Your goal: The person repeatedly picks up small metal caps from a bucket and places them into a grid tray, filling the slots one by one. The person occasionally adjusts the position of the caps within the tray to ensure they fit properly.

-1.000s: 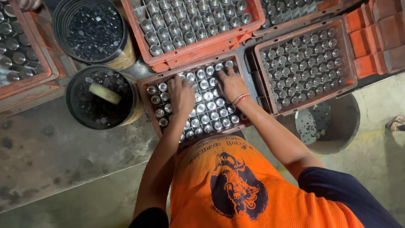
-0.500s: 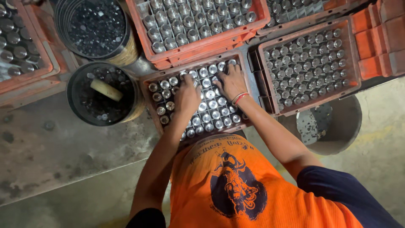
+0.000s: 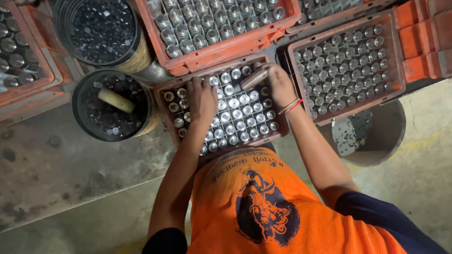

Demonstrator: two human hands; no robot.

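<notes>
Bottles fill the orange crate point(image 3: 165, 92) in front of me, silvery round tops packed in tight rows, and one bottle point(image 3: 254, 78) lies tilted out of the rows at the crate's far right corner. I count four orange crates with bottles in view: this one, a second point(image 3: 226, 44) touching its far edge, a third point(image 3: 398, 75) just to the right, and a fourth point(image 3: 44, 80) cut off at the left. I see two round dark bins point(image 3: 146, 117) left of my crate, both holding small dark pieces, the nearer one also a pale stick point(image 3: 116, 99); a grey bucket point(image 3: 393, 136) sits right of my arm. My right hand point(image 3: 281, 87) is closed around the tilted bottle. My left hand point(image 3: 203, 99) rests flat on the bottle tops, fingers spread, gripping nothing. Crates crowd the far side; bare concrete floor point(image 3: 70, 188) lies open to my near left.
</notes>
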